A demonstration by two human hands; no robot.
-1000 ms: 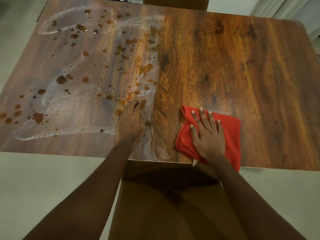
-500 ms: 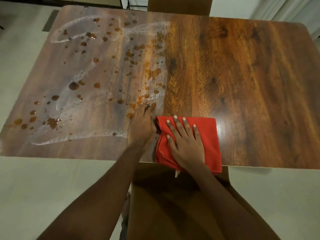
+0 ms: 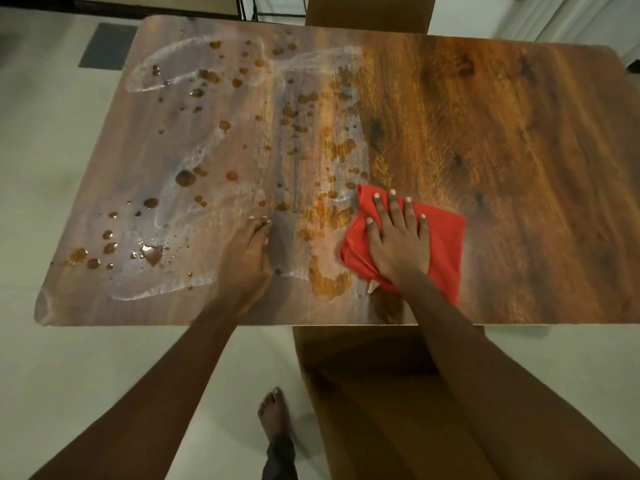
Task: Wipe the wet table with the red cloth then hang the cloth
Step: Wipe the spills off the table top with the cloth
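Observation:
A wooden table (image 3: 502,140) fills the view. Its left half is wet, with a pale film and many drops of water (image 3: 187,178). The red cloth (image 3: 443,244) lies folded near the front edge, at the border between wet and dry wood. My right hand (image 3: 398,240) presses flat on the cloth with fingers spread. My left hand (image 3: 249,254) rests palm down on the wet wood to the left of the cloth, holding nothing, with a gap between it and the cloth.
A brown chair (image 3: 374,393) stands under the table's front edge below my arms, and another chair back (image 3: 367,12) shows at the far edge. My bare foot (image 3: 273,414) is on the pale floor. A dark floor mat (image 3: 107,45) lies far left.
My right hand slid the cloth left along the front edge, then pushed it away from me into the wet patch. My left hand stayed flat on the table, and the two hands are apart again.

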